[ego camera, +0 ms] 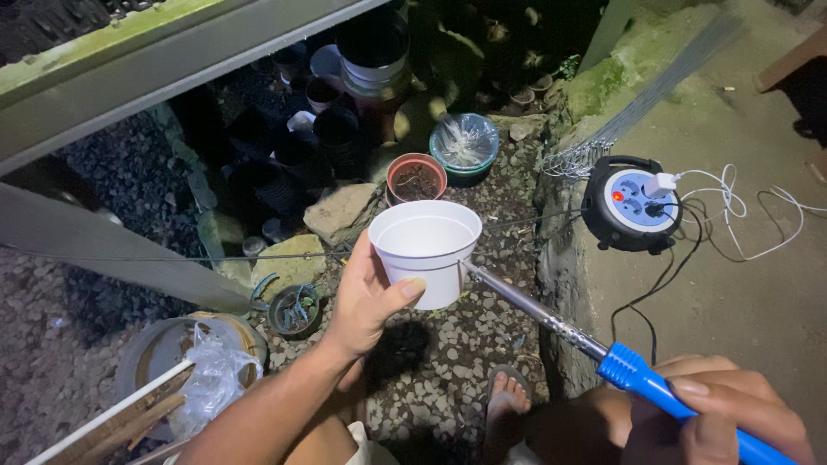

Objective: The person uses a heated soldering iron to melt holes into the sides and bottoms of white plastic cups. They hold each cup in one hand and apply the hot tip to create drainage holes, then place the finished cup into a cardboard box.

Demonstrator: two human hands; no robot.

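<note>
My left hand (366, 297) grips a white plastic pot (425, 250) by its side, held upright and empty over the gravel. My right hand (719, 418) holds the blue handle of a soldering iron (560, 325). Its metal shaft runs up and left, and the tip touches the pot's right wall just below the rim. My foot in a sandal (506, 400) rests on the gravel below the pot.
A black cable reel with sockets (633, 202), a white plug and white and black cords sits on the concrete ledge (741, 293) at right. Terracotta pot (416, 177), lined green bowl (465, 142), stacked dark pots (345, 129), stones and a bucket with plastic (194, 362) surround the gravel.
</note>
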